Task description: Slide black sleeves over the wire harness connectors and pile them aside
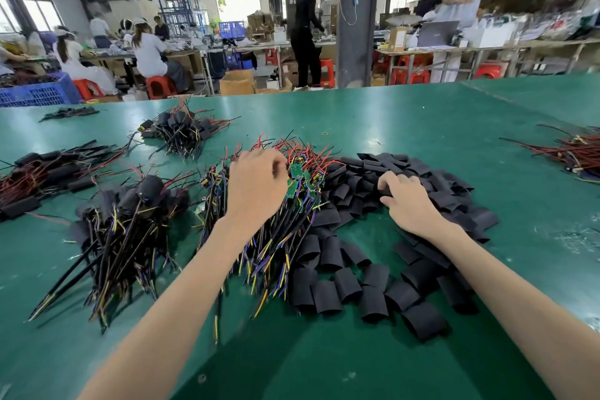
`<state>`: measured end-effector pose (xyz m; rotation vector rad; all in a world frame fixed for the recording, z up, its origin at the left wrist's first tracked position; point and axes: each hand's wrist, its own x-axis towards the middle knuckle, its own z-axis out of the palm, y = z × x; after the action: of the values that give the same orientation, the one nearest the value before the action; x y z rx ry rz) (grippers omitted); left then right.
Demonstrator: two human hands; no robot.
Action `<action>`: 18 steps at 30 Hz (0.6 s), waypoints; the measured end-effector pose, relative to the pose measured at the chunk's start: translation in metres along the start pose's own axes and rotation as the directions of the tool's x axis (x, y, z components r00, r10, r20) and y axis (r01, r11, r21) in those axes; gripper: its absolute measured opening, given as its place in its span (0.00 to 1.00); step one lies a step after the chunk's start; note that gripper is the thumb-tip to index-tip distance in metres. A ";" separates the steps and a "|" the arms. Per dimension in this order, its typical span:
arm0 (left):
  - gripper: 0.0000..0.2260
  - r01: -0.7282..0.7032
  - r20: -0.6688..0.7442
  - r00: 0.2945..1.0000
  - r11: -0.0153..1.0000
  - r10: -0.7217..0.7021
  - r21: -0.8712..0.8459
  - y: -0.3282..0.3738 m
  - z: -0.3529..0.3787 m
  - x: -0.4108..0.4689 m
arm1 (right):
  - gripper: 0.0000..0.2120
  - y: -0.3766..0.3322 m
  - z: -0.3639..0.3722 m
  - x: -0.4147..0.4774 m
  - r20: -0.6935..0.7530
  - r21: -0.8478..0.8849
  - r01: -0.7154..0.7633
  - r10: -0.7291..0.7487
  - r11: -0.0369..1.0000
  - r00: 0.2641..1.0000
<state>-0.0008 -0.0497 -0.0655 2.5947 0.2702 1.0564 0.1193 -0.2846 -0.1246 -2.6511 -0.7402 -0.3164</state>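
From the head camera we look down on a green worktable [422, 114] with both bare forearms reaching forward.

The left hand [256, 185] sits on top of the middle heap of unsleeved wire harnesses [266, 243], back of the hand towards us and fingers curled down among the red wires and small green circuit boards [295, 170]. The fingertips are buried, so we cannot tell whether they hold a harness.

The right hand [409, 201] rests on the spread of loose black sleeves [373, 269], just right of the harnesses and touching them. Its fingers are bent with the tips dug into the sleeves near the heap's far side (one may be pinched, but we cannot tell).

Left of the middle heap, a little apart from it, lies a pile of sleeved harnesses [130, 214], black caps at the far end and wire tails fanned towards us. A second sleeved pile [181, 130] lies farther back, a third [39, 175] runs off the left edge, and a small dark bundle [69, 112] sits near the far left corner. At the right edge lies a bundle of red wires [571, 153].

Beyond the table we see a blue crate [35, 91], red stools [160, 86], and people seated and standing at other benches.
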 end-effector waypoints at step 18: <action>0.12 0.295 0.088 0.956 0.924 -0.281 -0.243 0.046 -0.008 0.039 | 0.15 -0.025 -0.006 -0.005 -0.239 0.120 0.078 -0.048 0.990 0.970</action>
<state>0.0233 -0.0792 -0.0177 2.2644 0.4570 0.8561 0.1011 -0.2697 -0.1132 -2.4182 -0.7418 -0.5704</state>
